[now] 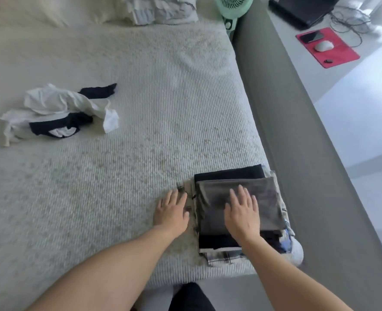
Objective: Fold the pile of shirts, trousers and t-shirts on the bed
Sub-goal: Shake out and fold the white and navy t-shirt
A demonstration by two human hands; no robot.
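Observation:
A stack of folded clothes (pixel 230 173) sits at the bed's near right corner, with a grey folded garment (pixel 266 196) on top and black and checked pieces under it. My right hand (pixel 241 212) lies flat on the grey garment with straight fingers. My left hand (pixel 173 209) rests with straight fingers against the stack's left edge, on the bedspread. A small heap of unfolded white and black clothes (pixel 59 113) lies at the left of the bed, far from both hands.
The cream textured bedspread (pixel 140 108) covers the bed. Pillows (pixel 163 10) lie at the head. A green fan (pixel 232 10) stands beside the grey bed frame (pixel 286 131). On a white desk at the right are a red mat (pixel 333 52) with a phone and mouse, and a laptop.

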